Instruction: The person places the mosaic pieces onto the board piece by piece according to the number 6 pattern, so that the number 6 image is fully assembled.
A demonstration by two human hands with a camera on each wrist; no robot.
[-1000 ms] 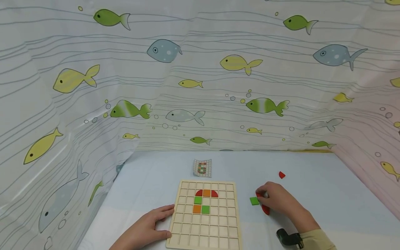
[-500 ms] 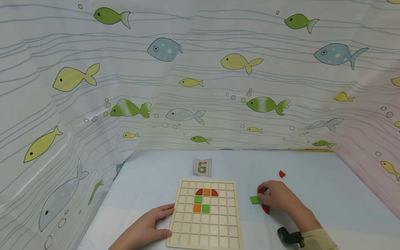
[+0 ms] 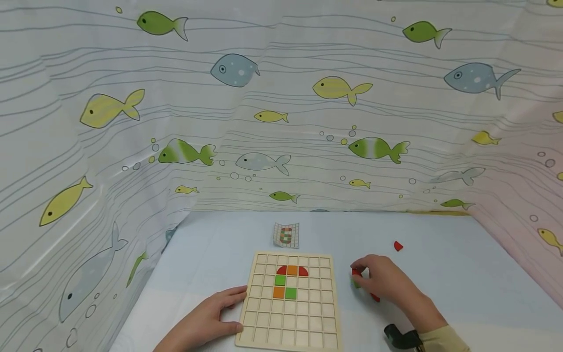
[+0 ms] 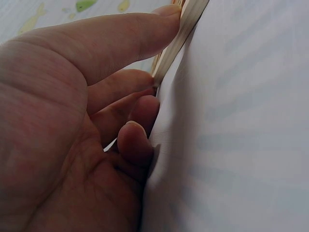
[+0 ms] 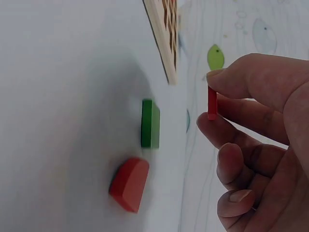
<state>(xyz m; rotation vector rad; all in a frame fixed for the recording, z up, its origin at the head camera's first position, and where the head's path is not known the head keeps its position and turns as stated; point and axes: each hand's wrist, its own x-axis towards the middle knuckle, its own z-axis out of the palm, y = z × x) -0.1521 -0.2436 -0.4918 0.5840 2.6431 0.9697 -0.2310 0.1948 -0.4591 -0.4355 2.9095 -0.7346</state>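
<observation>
My left hand (image 3: 206, 315) rests against the left edge of the wooden grid board (image 3: 259, 320), fingertips and thumb touching its side. On the board sit two red quarter-round tiles, two orange squares and two green squares. My right hand (image 3: 387, 281) pinches a red tile (image 5: 212, 103) between thumb and fingers, lifted off the table; in the right wrist view it is seen edge-on. Below that hand lie a green square tile (image 5: 150, 124) and another red tile (image 5: 131, 184) with a curved side, partly covered by the hand in the head view.
A red tile (image 3: 398, 246) lies farther back on the right. Behind the board is a small pattern card (image 3: 286, 235) printed with a grid figure. A black curved object (image 3: 400, 337) is at the right wrist. Fish-printed curtains enclose the table.
My right hand has lifted the red tile and moved it slightly left, over the green tile. My left hand stays at the board's edge.
</observation>
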